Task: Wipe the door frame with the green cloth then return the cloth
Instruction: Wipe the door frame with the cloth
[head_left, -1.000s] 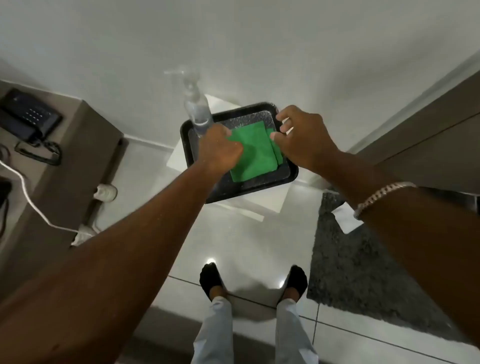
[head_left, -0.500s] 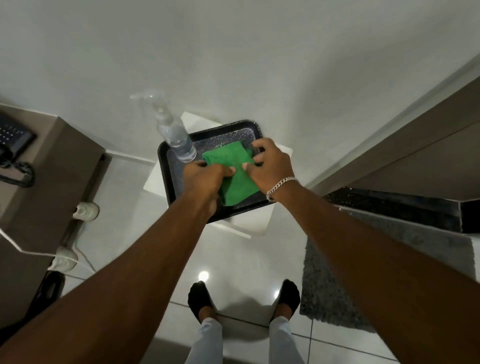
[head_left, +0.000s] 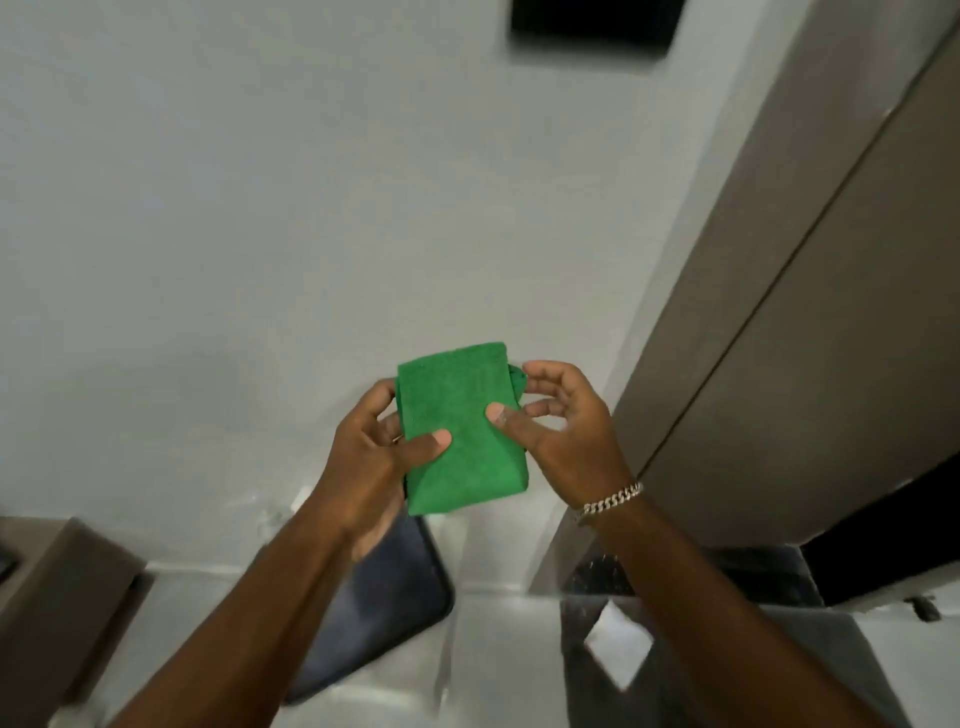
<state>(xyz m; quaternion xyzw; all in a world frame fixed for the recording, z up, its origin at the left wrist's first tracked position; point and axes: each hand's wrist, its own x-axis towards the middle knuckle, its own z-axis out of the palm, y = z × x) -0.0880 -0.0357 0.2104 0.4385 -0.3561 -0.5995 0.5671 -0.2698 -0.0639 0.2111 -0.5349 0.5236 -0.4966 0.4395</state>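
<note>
The left hand (head_left: 371, 457) has its grip clamped on the folded cloth (head_left: 462, 426), thumb on the front, fingers behind; the right hand (head_left: 558, 421) pinches the cloth's right edge. The cloth is held in the air above the tray (head_left: 384, 613), long axis near upright, leaning slightly left. If either grip loosens, the folds could fall open before it reaches the frame (head_left: 779, 270).

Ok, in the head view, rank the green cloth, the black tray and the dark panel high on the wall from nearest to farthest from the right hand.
1. Green cloth: held by the right hand, touching it on its left.
2. Black tray: below and to the left, partly hidden behind the left forearm.
3. Dark panel: at the top of the frame, high on the wall.
</note>
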